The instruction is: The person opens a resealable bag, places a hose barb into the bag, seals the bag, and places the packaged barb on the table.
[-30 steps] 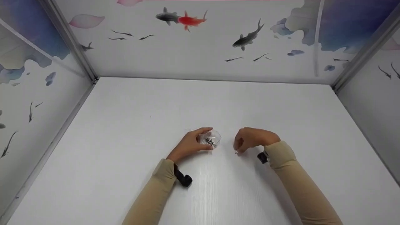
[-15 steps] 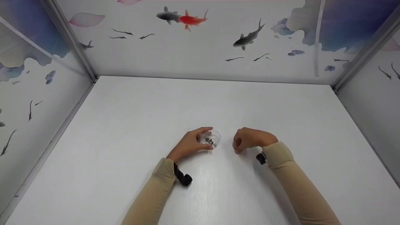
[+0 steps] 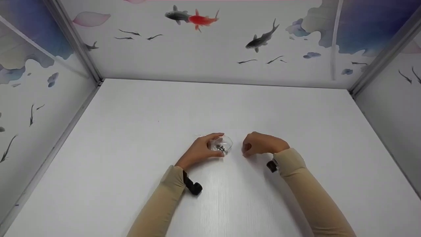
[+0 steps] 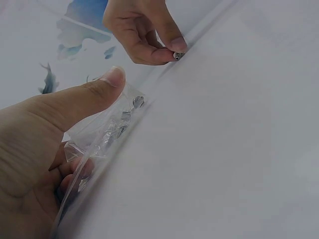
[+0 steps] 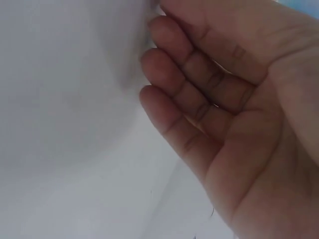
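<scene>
My left hand holds a clear plastic container, thumb on its near side and fingers round the far side. Small shiny metal pieces lie inside it. In the left wrist view, the clear plastic looks creased, and the thumb presses along its top edge. To the right, my right hand pinches a small silvery metal piece between thumb and index finger, a dark hole showing in its end. The right wrist view shows the other fingers loosely bent; the piece itself is hidden there.
A white tabletop spreads around both hands. White panels printed with fish and blue washes enclose it at the back and sides. Black wrist cameras sit below each sleeve cuff.
My right hand has shifted a little left and away from me, closer to the container, still pinching the small metal piece. My left hand and the container stay in place.
</scene>
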`<control>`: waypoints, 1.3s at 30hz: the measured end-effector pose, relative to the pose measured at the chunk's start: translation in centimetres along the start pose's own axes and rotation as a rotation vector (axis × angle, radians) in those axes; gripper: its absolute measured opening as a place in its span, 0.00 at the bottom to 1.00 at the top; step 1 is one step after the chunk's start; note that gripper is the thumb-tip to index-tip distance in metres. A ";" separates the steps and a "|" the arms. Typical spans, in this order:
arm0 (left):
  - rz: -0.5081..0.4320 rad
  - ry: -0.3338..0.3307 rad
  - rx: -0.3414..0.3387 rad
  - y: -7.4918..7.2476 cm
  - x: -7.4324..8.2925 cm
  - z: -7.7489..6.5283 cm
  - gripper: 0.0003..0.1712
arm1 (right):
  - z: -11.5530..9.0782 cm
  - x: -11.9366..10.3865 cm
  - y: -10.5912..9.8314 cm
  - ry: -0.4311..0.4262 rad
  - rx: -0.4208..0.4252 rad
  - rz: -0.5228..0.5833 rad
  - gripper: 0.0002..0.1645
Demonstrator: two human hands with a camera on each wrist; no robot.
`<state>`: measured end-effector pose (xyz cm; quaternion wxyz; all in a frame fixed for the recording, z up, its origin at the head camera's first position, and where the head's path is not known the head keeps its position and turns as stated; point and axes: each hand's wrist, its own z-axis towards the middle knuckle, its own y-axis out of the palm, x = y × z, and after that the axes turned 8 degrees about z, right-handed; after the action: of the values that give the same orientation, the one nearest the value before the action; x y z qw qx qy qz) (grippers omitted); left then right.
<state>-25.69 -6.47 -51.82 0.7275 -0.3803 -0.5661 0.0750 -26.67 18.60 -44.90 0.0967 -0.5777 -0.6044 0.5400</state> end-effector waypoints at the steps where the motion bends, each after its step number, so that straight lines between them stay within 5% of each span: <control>1: 0.000 -0.002 -0.001 0.0 0.0 0.0 0.41 | 0.1 0.0 0.0 -0.006 0.005 0.000 0.03; 39: -0.004 0.005 -0.015 -0.1 -0.1 0.0 0.42 | 1.8 -1.9 -0.8 -0.341 0.175 -0.021 0.05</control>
<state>-25.77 -6.56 -51.84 0.7261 -0.3849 -0.5657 0.0681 -27.91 16.33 -44.02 0.0486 -0.4608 -0.5687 0.6796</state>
